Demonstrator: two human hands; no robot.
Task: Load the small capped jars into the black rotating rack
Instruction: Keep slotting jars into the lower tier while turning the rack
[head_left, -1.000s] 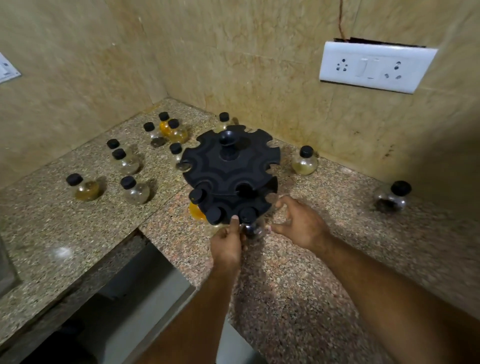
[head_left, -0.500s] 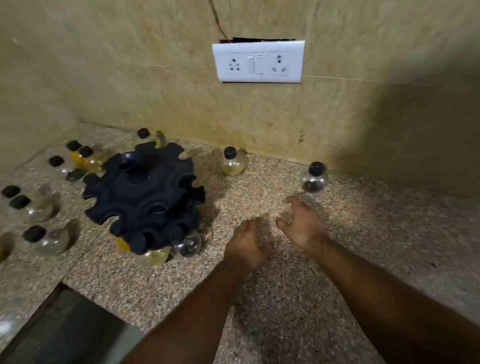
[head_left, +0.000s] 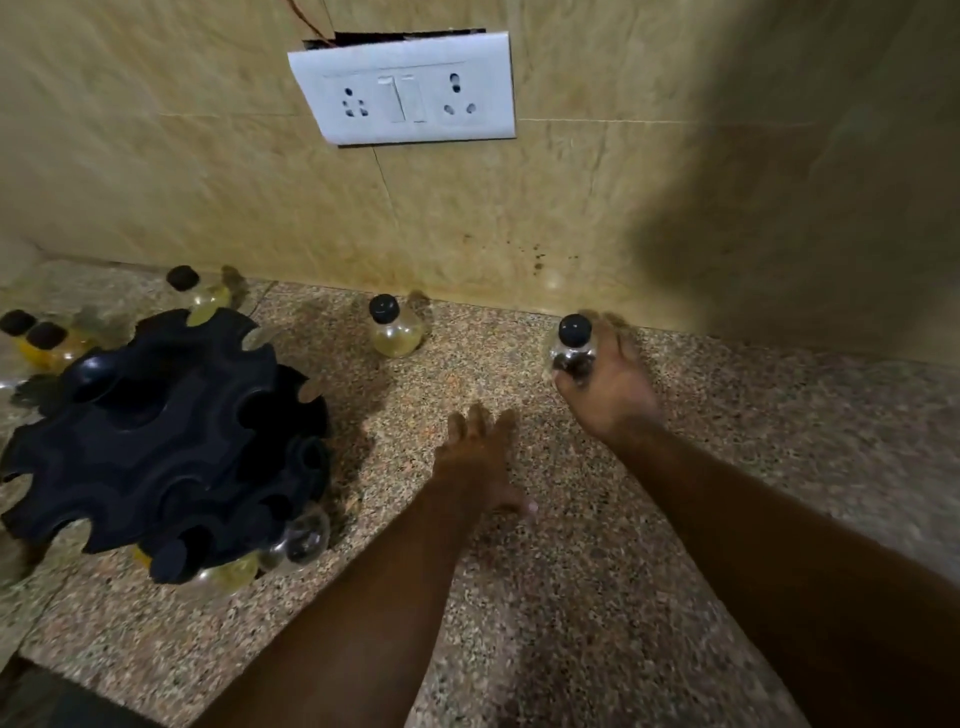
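Observation:
The black rotating rack (head_left: 156, 436) stands at the left on the granite counter (head_left: 519, 597). Its lower tier holds a clear jar (head_left: 301, 538) and a yellowish jar (head_left: 228, 574) at the near edge. My right hand (head_left: 608, 382) is wrapped around a clear jar with a black cap (head_left: 571, 345) close to the back wall, still on or just above the counter. My left hand (head_left: 480, 457) hovers over the counter with fingers spread, holding nothing. A pale-yellow capped jar (head_left: 393, 330) stands by the wall between rack and right hand.
More capped jars stand behind the rack: one (head_left: 200, 291) by the wall and two amber ones (head_left: 44, 340) at the far left. A white socket plate (head_left: 405, 93) is on the tiled wall. The counter's front edge drops off at the lower left (head_left: 31, 670).
Both hands left the rack's front. My right hand reached right to the wall and closed on the clear jar; my left hand drew back open. The view swung right.

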